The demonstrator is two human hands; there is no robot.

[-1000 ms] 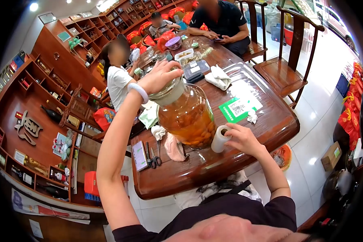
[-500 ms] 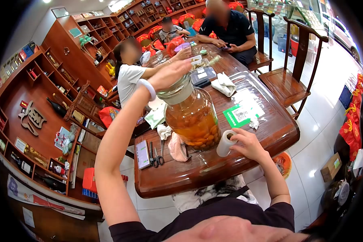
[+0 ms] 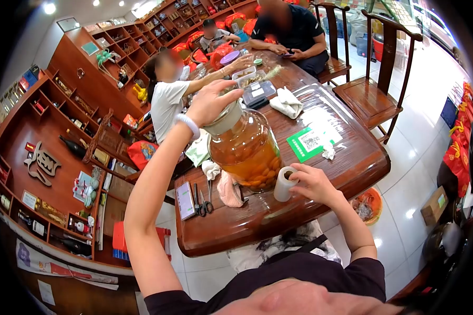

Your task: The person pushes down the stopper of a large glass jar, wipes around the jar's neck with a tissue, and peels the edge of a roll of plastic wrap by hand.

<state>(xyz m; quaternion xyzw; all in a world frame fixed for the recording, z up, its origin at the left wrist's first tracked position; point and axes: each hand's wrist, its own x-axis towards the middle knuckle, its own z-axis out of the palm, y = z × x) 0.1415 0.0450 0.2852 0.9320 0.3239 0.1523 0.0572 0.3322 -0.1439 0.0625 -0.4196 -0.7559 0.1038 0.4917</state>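
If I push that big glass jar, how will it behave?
The jar is probably heavy, holding plenty of amber liquid and orange pieces. Its smooth glass looks slippery and likely fragile. The broad body should resist tipping, though the liquid may slosh.

Before you, the glass jar (image 3: 245, 149) of amber liquid stands upright; your hollow whitish roll (image 3: 283, 190) stands just right of it.

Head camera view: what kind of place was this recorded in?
Probably a shop, perhaps one selling liquor or tonics: wooden wall shelves hold bottles, a green QR-code card lies on the table, and a large glass jar of amber liquid stands there.
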